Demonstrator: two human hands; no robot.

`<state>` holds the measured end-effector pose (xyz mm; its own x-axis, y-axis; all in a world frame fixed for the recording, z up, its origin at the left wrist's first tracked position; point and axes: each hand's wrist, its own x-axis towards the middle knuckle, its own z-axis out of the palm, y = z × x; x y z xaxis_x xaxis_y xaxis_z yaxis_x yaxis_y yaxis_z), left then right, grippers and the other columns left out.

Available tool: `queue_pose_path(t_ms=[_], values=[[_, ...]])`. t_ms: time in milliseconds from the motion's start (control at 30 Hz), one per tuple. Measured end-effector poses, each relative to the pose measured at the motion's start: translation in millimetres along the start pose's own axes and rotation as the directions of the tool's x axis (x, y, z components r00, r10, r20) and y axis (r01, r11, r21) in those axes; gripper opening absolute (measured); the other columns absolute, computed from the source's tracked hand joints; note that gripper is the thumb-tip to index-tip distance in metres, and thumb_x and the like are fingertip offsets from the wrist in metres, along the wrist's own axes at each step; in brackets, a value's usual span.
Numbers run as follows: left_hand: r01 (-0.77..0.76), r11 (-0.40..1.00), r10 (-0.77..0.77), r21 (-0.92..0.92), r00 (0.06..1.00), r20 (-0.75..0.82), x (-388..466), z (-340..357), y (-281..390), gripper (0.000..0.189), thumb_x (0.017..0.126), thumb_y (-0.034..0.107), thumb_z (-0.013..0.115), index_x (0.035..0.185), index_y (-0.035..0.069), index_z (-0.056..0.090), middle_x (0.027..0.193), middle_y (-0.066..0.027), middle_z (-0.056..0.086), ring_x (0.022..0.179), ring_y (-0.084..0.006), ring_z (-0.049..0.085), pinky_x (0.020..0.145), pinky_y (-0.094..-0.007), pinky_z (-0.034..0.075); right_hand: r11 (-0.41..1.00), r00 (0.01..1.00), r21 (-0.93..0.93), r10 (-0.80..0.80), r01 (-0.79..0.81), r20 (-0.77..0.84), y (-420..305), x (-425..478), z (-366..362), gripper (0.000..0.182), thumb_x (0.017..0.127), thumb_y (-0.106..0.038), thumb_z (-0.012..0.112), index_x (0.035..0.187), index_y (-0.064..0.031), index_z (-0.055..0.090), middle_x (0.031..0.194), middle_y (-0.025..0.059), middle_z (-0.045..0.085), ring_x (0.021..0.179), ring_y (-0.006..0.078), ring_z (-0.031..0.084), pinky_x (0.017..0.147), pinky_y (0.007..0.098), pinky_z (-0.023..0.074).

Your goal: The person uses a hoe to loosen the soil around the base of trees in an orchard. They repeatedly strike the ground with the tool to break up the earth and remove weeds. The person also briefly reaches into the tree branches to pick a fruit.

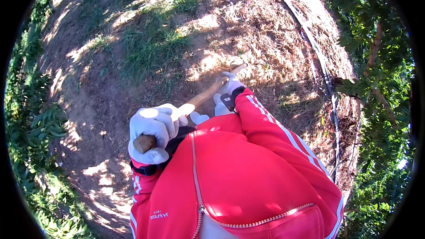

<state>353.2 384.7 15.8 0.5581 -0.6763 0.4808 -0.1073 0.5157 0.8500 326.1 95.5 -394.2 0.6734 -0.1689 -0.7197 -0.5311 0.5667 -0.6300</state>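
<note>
A long wooden handle (207,95) runs slantwise in front of my body, its butt end close to the camera. Around the upper part, near that butt, my left hand (154,131) is closed in a whitish work glove. Lower down, my right hand (232,83), also gloved, grips the same handle. The far end of the handle points at the ground ahead of me; whether a tool head is fixed there cannot be made out. Below the handle show my pale shoes (219,107).
Green grass (159,43) grows in a patch ahead on the left. Dry cut grass (265,43) covers soil on the right. A long dark hose or strip (312,38) runs along the right side. Leafy trees (382,63) and bushes (36,126) border both sides.
</note>
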Motion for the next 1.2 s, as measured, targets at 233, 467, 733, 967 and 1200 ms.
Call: queue_pose_path(t_ms=[233,467,733,967,1200], values=[[-0.053,0.94,0.036,0.338,0.998,0.057,-41,-10,19,0.031,0.062,0.024,0.077,0.054,0.013,0.049,0.059,-0.0011,0.051,0.058,-0.0211,0.056,0.073,-0.0388,0.048,0.837,0.929,0.407,0.308,-0.367,0.205,-65,-19,149,0.01,0.087,-0.01,0.057,0.09,-0.0039,0.051,0.08,0.0104,0.055,0.075,0.0289,0.056,0.075,0.047,0.0496],[0.073,0.825,-0.061,0.561,0.997,-0.04,-57,-41,-30,0.025,0.066,0.017,0.072,0.063,0.005,0.051,0.065,-0.0065,0.053,0.065,-0.0278,0.058,0.089,-0.0465,0.045,0.881,0.849,0.157,0.363,-0.447,0.383,-34,5,177,0.014,0.087,-0.019,0.06,0.089,-0.0097,0.051,0.076,0.0068,0.055,0.068,0.0263,0.057,0.07,0.0481,0.0514],[0.099,0.907,-0.049,0.41,0.99,-0.132,-11,-54,-40,0.022,0.06,0.007,0.07,0.059,0.005,0.048,0.06,-0.0047,0.051,0.062,-0.0243,0.057,0.092,-0.0486,0.045,0.892,0.864,-0.028,0.443,-0.45,0.238,-69,37,181,0.019,0.084,-0.022,0.062,0.091,-0.0093,0.051,0.079,0.0078,0.056,0.075,0.028,0.059,0.069,0.0492,0.0528],[0.04,0.937,0.057,0.348,0.963,-0.264,58,-56,-60,0.038,0.066,0.022,0.073,0.048,0.008,0.043,0.051,-0.0033,0.048,0.055,-0.0222,0.055,0.079,-0.0447,0.049,0.845,0.834,-0.23,0.524,-0.483,0.174,-133,78,173,0.016,0.082,-0.017,0.064,0.092,-0.0113,0.053,0.078,0.0072,0.058,0.075,0.0257,0.061,0.072,0.0489,0.0555],[0.311,0.523,0.348,0.794,0.772,-0.531,130,-20,-56,0.035,0.073,0.005,0.072,0.102,0.0,0.054,0.09,-0.0114,0.058,0.081,-0.0215,0.059,0.077,-0.037,0.05,0.827,0.828,-0.297,0.537,-0.477,0.163,-168,146,142,0.024,0.08,-0.024,0.063,0.094,-0.007,0.056,0.089,0.0109,0.061,0.08,0.0276,0.062,0.073,0.0456,0.0562]])
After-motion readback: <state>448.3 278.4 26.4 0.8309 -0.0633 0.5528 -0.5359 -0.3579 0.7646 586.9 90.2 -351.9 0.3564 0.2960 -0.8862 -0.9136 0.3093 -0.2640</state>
